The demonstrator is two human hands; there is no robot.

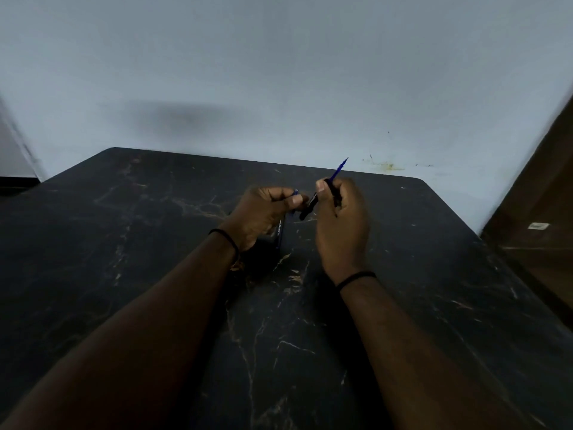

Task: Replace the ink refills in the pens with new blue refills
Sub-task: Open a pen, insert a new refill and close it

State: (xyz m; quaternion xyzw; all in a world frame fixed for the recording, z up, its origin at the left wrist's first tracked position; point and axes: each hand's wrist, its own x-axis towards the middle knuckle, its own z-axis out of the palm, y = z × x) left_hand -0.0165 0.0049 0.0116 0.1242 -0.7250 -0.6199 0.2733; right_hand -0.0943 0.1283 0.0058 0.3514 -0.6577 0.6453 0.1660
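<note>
Head view: the fingers [321, 189] of the right hand [341, 221] are closed around a dark pen barrel [308, 209], with a blue refill [338, 169] projecting from its far end. The left hand [263, 212] is curled shut on a second dark pen [280, 234] and pinches a small blue part [295, 193], too small to identify. Both hands are raised above the dark marbled counter [403, 274], close together and near its far edge.

Risks: the refill is thin and only partly seated; side pressure could bend it, and a loosened pinch could let it slide out. The small blue part could drop and be lost against the dark surface.

Orientation: the refill's long axis runs diagonally, tip up and away to the right, in line with the barrel. The left-hand pen points down toward the person.
</note>
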